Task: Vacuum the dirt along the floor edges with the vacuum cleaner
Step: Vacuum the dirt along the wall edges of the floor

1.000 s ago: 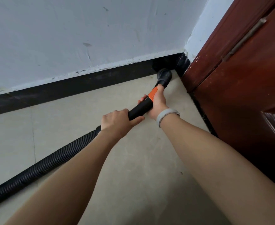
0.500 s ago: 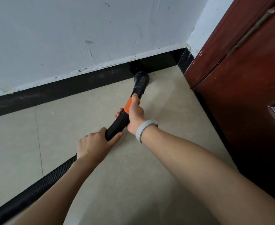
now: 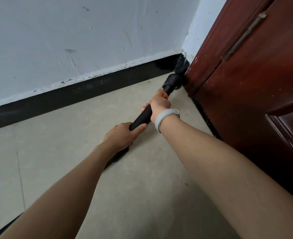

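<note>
I hold a black vacuum wand (image 3: 142, 117) with an orange band, both hands wrapped around it. My right hand (image 3: 159, 103), a grey band on its wrist, grips the front part over the orange band. My left hand (image 3: 122, 134) grips the wand's rear end. The round black nozzle (image 3: 173, 81) rests on the floor in the corner where the black skirting board (image 3: 90, 90) meets the door frame. The ribbed hose (image 3: 115, 157) is mostly hidden under my left forearm.
A dark red wooden door (image 3: 263, 100) with its frame fills the right side. The white wall (image 3: 90, 37) rises above the skirting. Beige floor tiles (image 3: 142, 195) with small specks spread below my arms.
The nozzle has slid right along the skirting, from a spot left of the corner into the corner by the door frame. Both hands moved with the wand, keeping their grip.
</note>
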### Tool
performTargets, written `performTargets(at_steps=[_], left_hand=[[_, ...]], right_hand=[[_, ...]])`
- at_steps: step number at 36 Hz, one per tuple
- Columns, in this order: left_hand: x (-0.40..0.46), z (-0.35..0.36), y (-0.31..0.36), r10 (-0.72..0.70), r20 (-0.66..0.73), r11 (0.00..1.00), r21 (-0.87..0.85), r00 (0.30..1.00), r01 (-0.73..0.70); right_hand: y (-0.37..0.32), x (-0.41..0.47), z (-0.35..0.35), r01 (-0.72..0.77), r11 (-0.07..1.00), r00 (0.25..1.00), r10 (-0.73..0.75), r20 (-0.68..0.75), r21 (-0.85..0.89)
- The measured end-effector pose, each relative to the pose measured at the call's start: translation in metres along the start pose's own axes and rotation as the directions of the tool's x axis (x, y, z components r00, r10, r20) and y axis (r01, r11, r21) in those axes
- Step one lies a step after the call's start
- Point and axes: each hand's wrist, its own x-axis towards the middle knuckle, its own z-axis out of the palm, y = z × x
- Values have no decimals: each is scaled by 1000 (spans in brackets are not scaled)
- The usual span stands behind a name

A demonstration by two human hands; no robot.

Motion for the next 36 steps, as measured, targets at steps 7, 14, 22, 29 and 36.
performTargets(at_steps=[7, 14, 22, 29, 36], left_hand=[[-2, 1, 3, 36, 70, 993, -115, 997, -28], [-18, 6, 0, 38, 124, 994, -107, 992, -24], [-56, 27, -17, 44, 161, 996, 72, 986, -56], [-88, 32, -34, 36, 194, 987, 145, 980, -65], [-122, 41, -48, 82, 329, 948, 264, 941, -175]], right_hand=[[1, 1, -6, 10, 999, 999, -12, -42, -40], [15, -10, -23, -19, 1000, 999, 18, -51, -14], [54, -41, -58, -89, 990, 995, 93, -30, 111], [80, -72, -76, -167, 968, 986, 167, 16, 187], [114, -107, -104, -215, 954, 972, 229, -43, 209]])
